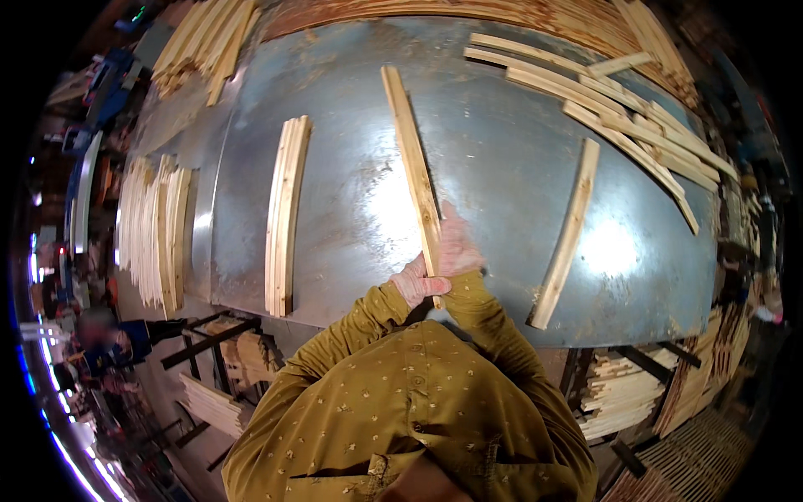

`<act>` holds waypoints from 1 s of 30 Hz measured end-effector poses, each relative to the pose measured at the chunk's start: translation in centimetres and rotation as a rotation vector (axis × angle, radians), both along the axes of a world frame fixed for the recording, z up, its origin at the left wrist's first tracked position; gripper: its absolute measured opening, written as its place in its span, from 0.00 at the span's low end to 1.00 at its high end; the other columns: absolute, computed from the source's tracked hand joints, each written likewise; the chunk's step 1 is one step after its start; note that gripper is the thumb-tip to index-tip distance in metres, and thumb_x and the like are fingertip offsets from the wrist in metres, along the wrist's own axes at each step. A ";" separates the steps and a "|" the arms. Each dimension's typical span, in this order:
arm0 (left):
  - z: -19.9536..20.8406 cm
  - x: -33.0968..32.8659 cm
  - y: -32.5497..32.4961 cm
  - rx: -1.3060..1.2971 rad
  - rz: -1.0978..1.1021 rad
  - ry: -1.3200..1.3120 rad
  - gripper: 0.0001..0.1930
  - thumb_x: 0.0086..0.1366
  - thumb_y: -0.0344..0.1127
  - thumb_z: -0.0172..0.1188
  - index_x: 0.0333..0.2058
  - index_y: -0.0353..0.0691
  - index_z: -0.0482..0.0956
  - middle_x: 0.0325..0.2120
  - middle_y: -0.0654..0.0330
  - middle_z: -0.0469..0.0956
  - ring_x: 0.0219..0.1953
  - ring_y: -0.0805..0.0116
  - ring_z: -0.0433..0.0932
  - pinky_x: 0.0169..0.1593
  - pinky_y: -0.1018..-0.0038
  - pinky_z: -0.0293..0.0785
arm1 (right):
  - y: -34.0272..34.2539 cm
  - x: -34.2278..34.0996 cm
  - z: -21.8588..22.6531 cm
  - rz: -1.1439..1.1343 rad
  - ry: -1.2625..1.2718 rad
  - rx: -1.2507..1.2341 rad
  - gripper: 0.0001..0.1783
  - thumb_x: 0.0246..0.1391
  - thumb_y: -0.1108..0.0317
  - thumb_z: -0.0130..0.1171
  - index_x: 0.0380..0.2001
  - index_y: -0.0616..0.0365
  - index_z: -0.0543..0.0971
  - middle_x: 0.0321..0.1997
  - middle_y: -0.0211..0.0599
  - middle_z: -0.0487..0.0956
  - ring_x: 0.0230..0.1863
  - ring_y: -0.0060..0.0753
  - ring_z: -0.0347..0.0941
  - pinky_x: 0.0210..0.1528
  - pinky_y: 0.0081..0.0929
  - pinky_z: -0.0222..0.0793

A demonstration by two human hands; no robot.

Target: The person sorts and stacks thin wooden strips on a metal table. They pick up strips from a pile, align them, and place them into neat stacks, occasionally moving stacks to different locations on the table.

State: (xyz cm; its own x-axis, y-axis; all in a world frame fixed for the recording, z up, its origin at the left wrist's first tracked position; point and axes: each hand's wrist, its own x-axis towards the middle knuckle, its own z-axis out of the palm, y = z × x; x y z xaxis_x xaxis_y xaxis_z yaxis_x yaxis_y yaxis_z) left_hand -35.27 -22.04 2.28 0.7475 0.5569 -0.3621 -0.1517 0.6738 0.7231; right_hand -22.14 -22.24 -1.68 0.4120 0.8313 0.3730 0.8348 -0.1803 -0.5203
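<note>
A long, narrow wooden strip [407, 151] points away from me over the metal tabletop, its near end close to my body. My left hand [416, 283] is closed around that near end, with the thumb across the wood. Just beyond it, my right hand [460, 244] lies against the strip's right side. Its fingers point away from me and look smeared, so their grip cannot be made out. To the left lies a small bundle of strips [288, 213] side by side. On the right a single strip [566, 234] rests by itself.
The grey metal tabletop [351, 92] has a seam toward its left. Stacked strips [155, 230] line the left edge, with another pile [205, 42] at the far left. Loose strips [636, 125] lie crisscrossed at the far right. Below the table are wood stacks [627, 393]; another person [117, 343] stands at left.
</note>
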 end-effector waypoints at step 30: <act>-5.4 -8.8 3.0 -0.145 0.294 0.522 0.31 0.66 0.66 0.51 0.36 0.37 0.73 0.19 0.62 0.72 0.19 0.69 0.69 0.25 0.70 0.68 | -6.1 -3.8 -4.6 0.288 1.480 -0.502 0.23 0.63 0.59 0.53 0.54 0.65 0.71 0.43 0.36 0.77 0.45 0.27 0.73 0.49 0.24 0.68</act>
State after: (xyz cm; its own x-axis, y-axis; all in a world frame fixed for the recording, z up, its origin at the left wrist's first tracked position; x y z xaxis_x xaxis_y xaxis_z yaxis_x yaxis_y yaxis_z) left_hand -44.12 -19.00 -3.11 0.2737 0.6300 -0.7267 0.0035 0.7549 0.6558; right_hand -25.95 -28.30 -6.24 -0.0397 0.8521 -0.5218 -0.2980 -0.5085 -0.8078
